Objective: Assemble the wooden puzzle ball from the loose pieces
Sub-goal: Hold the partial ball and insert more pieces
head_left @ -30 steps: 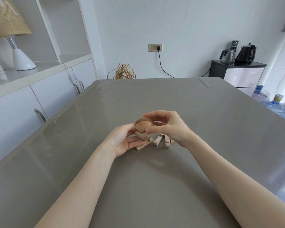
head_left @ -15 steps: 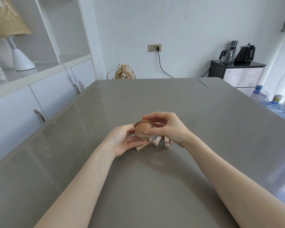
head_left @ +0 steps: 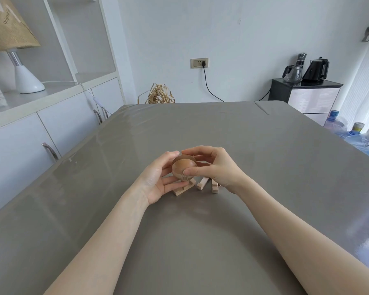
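a partly built wooden puzzle ball, round and reddish-brown with a darker curved cap on top and a paler seam low on its front, sits raised above a grey surface between a person's two bare hands. the left hand cups it from the left side, palm turned toward the ball and fingers curved around its far and lower edges, so that grip holds the ball. the right hand closes on it from the right, thumb pressed against the front of the ball and fingers arched over the cap, a narrow grip on the same piece. directly beneath and just behind the ball, three loose pale pieces lie on the surface: a notched piece under the left fingers, a slim stick beside it, and another notched stick near the right wrist. how the inner parts of the ball fit together cannot be told. white cabinets run along the left, and a black kettle stands on a far stand.
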Tool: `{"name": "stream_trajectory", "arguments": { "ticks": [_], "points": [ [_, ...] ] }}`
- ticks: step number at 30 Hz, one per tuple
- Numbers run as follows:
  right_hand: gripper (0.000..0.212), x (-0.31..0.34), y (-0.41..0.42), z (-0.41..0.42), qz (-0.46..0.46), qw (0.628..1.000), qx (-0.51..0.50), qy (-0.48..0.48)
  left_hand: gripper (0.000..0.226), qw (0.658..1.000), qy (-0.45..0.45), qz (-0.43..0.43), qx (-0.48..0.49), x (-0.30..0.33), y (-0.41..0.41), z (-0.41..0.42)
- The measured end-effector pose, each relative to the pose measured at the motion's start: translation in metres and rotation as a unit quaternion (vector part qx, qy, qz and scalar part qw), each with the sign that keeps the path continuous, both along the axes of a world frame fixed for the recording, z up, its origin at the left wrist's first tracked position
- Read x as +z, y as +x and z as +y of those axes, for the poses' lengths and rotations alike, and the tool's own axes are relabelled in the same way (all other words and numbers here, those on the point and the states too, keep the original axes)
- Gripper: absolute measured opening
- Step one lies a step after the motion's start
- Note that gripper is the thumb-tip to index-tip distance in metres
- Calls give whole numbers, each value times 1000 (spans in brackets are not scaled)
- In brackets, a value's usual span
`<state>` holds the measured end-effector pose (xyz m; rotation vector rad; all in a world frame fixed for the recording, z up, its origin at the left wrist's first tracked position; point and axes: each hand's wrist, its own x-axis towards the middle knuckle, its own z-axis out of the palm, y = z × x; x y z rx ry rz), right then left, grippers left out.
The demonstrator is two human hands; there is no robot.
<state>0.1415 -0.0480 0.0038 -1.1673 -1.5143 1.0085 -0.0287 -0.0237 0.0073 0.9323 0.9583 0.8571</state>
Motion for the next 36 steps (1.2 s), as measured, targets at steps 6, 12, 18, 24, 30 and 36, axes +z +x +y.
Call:
{"name": "stream_trajectory", "arguments": {
  "ticks": [6,12,18,24,30,36],
  "points": [
    [37,-1,-7,-2,-9,999,-19,28,24,999,34,41,-3,0,1,-1],
    [36,-7,-11,1,-18,998,-37,45,28,996,56,61,-8,-2,-1,1],
    [38,4,-4,-1,-68,997,11,29,21,996,37,72,-39,3,-7,2],
    [62,7,-3,-2,-171,984,20,49,15,997,16,61,-39,4,-14,7],
    [71,-4,-8,0,-263,957,-6,125,40,996,-7,61,-59,4,-18,10],
    [70,-4,-14,-4,-272,947,1,171,71,993,-3,50,-105,2,-21,12]
  ]
}}
